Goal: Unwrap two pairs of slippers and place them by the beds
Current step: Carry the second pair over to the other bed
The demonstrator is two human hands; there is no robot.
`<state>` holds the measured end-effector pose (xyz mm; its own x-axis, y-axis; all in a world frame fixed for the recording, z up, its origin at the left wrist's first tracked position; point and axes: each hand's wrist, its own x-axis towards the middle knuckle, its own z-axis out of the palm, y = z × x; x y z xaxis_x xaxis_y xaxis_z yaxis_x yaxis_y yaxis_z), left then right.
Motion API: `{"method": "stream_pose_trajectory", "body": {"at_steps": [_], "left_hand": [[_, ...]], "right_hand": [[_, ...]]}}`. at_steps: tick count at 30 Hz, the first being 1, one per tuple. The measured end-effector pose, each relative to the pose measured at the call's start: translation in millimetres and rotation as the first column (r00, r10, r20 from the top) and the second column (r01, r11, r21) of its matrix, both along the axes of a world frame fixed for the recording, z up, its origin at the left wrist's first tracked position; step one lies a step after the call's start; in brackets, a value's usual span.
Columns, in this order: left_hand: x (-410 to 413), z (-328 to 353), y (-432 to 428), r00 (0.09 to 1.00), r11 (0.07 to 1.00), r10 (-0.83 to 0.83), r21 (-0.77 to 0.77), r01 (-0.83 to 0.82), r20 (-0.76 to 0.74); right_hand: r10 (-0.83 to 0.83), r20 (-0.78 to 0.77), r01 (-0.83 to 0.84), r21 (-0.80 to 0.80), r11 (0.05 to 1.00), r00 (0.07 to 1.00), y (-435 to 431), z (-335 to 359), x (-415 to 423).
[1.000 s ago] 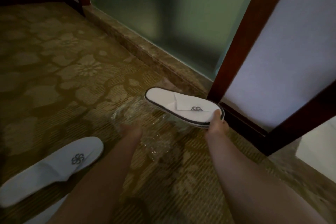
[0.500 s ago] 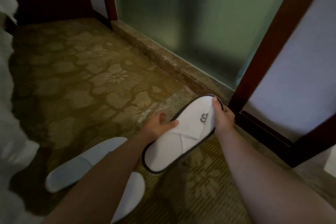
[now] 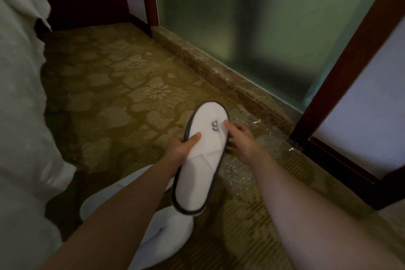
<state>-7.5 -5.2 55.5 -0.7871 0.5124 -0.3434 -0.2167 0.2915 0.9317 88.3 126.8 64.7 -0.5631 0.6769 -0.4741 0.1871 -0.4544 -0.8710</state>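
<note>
Now: both hands on one slipper, held above the carpet

Both hands hold a white slipper (image 3: 202,155) w/ a dark rim, up in the air over the patterned carpet (image 3: 114,103). It's flat, upper strap folded down, small grey logo near the toe, toe pointing away from the person. Left hand (image 3: 183,149) grips the left edge, thumb pressed on top of the white fabric, other fingers curled under. Right hand (image 3: 240,138) is at the right edge by the logo, thumb tip on the upper, fingers bent round the rim; can't tell how tight.

Below the left forearm, two more white slippers (image 3: 157,239) lie on the carpet, partly hidden by the arm, just beside the white bedding (image 3: 22,116) on the left. Clear plastic wrap (image 3: 247,144) lies crumpled on the floor under and to the right of the held slipper, near the stone sill (image 3: 219,70) of the frosted glass panel (image 3: 252,24). Dark wood frame (image 3: 341,72) stands to the right.
</note>
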Motion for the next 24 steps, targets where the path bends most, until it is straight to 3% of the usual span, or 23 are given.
{"method": "stream_pose_trajectory", "body": {"at_steps": [2, 5, 11, 16, 19, 24], "left_hand": [[-5, 3, 4, 0.980, 0.980, 0.197, -0.004, -0.197, -0.009], [-8, 8, 8, 0.955, 0.957, 0.288, 0.011, -0.290, 0.072], [-14, 0, 1, 0.967, 0.968, 0.251, 0.027, -0.250, -0.036], [-20, -12, -6, 0.961, 0.963, 0.262, 0.039, -0.266, 0.085], [-22, -23, -11, 0.974, 0.974, 0.225, 0.032, -0.226, 0.041], [-7, -56, -32, 0.973, 0.967, 0.229, -0.116, -0.228, -0.009]], "right_hand": [[0.101, 0.016, -0.100, -0.015, 0.995, 0.995, -9, -2, -9], [0.225, 0.097, -0.231, 0.061, 0.971, 0.970, -18, -5, -24], [0.195, 0.161, -0.210, 0.080, 0.974, 0.967, -23, -25, -35], [0.139, 0.109, -0.141, 0.008, 0.990, 0.984, -21, -39, -30], [0.071, 0.112, -0.068, -0.031, 0.997, 0.991, -20, -46, -26], [0.061, 0.240, -0.056, -0.028, 0.998, 0.969, -43, -71, -14]]}}
